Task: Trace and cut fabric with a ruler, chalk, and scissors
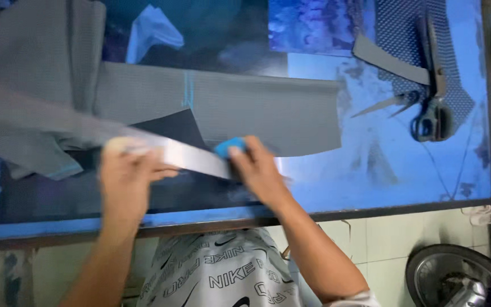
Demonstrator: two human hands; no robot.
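The picture is blurry where the hands are, so small parts are hard to see. The left hand (125,173) lies on one end of a long flat shiny metal ruler (191,159). Its fingers look bent over the ruler, but the blur hides how tight they are. The right hand (257,170) is at the other end of the ruler. Its fingers are closed around a small bright blue piece of chalk (229,146), and only the top of the chalk peeks out. The far left end of the ruler fades into a smear, so you cannot tell where it stops.

The ruler rests on a dark black piece of cloth (171,128), and the hands and ruler hide part of it. Behind it lies a wide grey piece of cloth (257,108) with a thin blue line drawn on it. More grey cloth fills the top left corner and is cut off by the edge.

All this sits on a big blue worktable (370,176). Far to the right, well apart from the hands, are large dark metal scissors (436,85). They lie on a grey strip and a dotted blue cloth.

At the bottom right, a dark round wheel (456,278) on the tiled floor is cut off too.
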